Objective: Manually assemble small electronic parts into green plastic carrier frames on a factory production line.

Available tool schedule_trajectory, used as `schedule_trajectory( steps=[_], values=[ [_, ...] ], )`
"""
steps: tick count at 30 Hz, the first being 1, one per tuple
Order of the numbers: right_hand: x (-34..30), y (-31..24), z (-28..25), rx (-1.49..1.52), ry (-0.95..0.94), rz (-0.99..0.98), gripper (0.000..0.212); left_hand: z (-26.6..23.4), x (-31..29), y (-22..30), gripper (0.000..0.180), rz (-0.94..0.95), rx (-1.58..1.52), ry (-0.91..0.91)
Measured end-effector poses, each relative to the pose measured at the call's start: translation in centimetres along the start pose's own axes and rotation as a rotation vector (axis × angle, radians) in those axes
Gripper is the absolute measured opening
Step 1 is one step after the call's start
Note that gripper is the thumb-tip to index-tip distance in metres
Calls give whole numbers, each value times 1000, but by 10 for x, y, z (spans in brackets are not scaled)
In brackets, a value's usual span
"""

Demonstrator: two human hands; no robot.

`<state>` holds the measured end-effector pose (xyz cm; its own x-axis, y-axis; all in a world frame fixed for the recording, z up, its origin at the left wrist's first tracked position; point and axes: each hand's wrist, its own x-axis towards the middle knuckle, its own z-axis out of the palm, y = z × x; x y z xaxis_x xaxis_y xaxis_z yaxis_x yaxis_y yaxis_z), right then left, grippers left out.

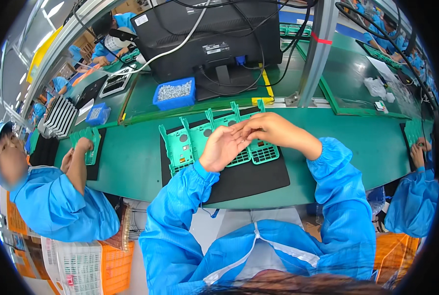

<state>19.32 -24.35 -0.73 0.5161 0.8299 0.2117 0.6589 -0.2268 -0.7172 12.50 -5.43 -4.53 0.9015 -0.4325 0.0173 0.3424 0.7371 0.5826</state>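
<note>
My left hand [222, 149] is turned palm up over the green plastic frames, its fingers stretched toward the right. Above its fingers is my right hand [274, 130], thumb and fingertips brought together against the left hand's fingers. Anything between those fingertips is too small or too hidden to make out. Beneath both hands, a row of green plastic frames [179, 142] with upright posts and grid-like lower edges rests on a black mat [251, 183]. My hands cover part of the frames.
Beyond the frames, a blue bin [195, 93] holds many small pale parts. A monitor [209, 42] with hanging cables stands behind it, beside a metal post [318, 54]. Co-workers sit left [57, 196] and right [413, 196] at the green table [126, 152].
</note>
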Motion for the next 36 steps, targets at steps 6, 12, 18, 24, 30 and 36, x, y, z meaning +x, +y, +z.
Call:
schedule_trajectory(
  steps=[6,12,18,24,30,36],
  values=[
    [0,10,9,-330,132,-260,6,-2,2,-2,47,21,-11,-43],
    [1,11,-5,352,172,16,6,7,2,-2,52,68,121,-46],
    [-1,15,-10,646,135,142,15,-1,-5,-1,34,195,579,208],
    [-11,34,-6,820,36,165,25,17,-2,-4,19,547,1363,349],
    [-19,32,-11,871,22,211,27,25,3,-8,15,628,1601,254],
    [-22,37,-21,896,17,230,24,33,15,-3,14,637,1704,197]
  ],
)
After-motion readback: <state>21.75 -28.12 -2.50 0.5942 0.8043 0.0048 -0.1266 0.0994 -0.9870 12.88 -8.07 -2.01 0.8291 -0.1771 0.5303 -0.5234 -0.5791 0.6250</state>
